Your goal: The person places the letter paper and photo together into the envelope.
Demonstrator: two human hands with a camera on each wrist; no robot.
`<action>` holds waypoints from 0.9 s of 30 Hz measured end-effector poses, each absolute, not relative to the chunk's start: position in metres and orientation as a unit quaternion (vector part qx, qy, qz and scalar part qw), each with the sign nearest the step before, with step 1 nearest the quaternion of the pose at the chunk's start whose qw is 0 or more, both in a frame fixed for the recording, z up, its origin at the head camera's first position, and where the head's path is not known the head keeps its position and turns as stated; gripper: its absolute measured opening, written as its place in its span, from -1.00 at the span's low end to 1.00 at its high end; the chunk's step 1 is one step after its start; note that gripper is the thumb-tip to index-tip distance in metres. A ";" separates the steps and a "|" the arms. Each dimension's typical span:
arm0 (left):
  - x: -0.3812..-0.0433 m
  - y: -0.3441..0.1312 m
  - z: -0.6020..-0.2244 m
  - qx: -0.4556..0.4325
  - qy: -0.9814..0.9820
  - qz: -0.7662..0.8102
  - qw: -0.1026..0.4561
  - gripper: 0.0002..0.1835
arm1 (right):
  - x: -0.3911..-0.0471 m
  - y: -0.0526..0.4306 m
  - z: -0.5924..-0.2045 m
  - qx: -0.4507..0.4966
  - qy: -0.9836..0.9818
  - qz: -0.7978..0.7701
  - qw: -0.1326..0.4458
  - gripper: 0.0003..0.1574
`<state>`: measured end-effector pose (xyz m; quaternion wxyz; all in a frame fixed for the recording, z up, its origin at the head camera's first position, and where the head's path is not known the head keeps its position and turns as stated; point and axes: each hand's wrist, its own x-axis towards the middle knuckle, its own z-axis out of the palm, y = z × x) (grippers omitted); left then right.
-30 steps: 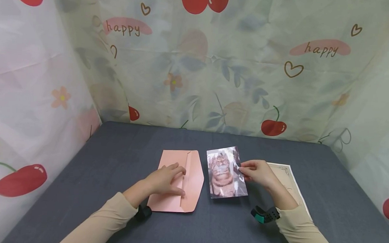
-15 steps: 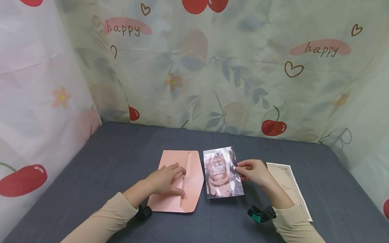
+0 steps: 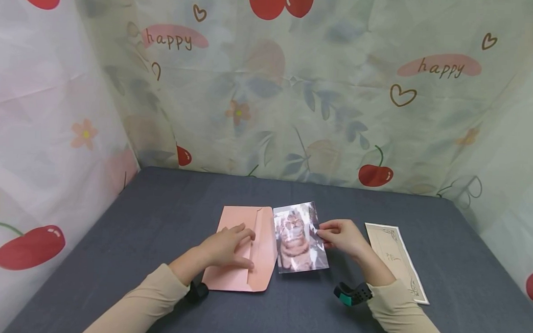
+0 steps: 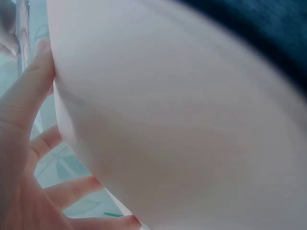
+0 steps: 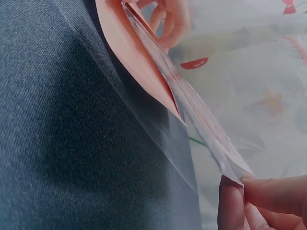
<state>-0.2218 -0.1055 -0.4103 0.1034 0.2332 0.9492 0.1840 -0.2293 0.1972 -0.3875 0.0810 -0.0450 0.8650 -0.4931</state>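
A pink envelope (image 3: 263, 264) lies on the table with its flap side toward the right. My left hand (image 3: 228, 244) rests on it, thumb and fingers spread on the paper near the pocket's edge; in the left wrist view the fingertips (image 4: 88, 184) touch the pale paper. Between thumb and fingers, my right hand (image 3: 342, 237) pinches the right edge of a glossy photo (image 3: 296, 238) of a cat-like animal. The photo is held tilted, its left edge at the envelope's flap. From the right wrist, the photo (image 5: 192, 103) overlaps the envelope (image 5: 129, 52); whether it enters the pocket is unclear.
A cream card (image 3: 389, 251) with a white border and ornate corners lies right of my right hand, partly under the forearm. Dark cloth covers the table (image 3: 177, 197). A printed curtain (image 3: 268, 112) stands behind and at both sides.
My right hand has moved left with the photo, bringing it against the envelope's flap. More of the cream card shows. My left hand and the envelope have stayed put.
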 end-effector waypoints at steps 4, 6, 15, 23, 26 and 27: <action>-0.221 -0.106 -0.410 0.235 0.949 0.185 0.103 -0.40 | -0.229 0.194 -0.388 -0.044 0.863 -0.495 0.085 -0.62; -0.221 -0.105 -0.410 0.236 0.948 0.186 0.103 -0.39 | -0.230 0.193 -0.389 -0.043 0.862 -0.497 0.087 -0.62; -0.221 -0.105 -0.408 0.241 0.947 0.185 0.103 -0.40 | -0.232 0.187 -0.394 -0.048 0.848 -0.519 0.095 -0.63; -0.221 -0.105 -0.409 0.239 0.948 0.184 0.103 -0.40 | -0.231 0.182 -0.394 -0.047 0.847 -0.521 0.094 -0.63; -0.222 -0.105 -0.409 0.240 0.948 0.184 0.103 -0.40 | -0.232 0.180 -0.395 -0.046 0.845 -0.525 0.096 -0.63; -0.222 -0.105 -0.409 0.240 0.947 0.185 0.103 -0.40 | -0.232 0.180 -0.395 -0.045 0.843 -0.527 0.097 -0.63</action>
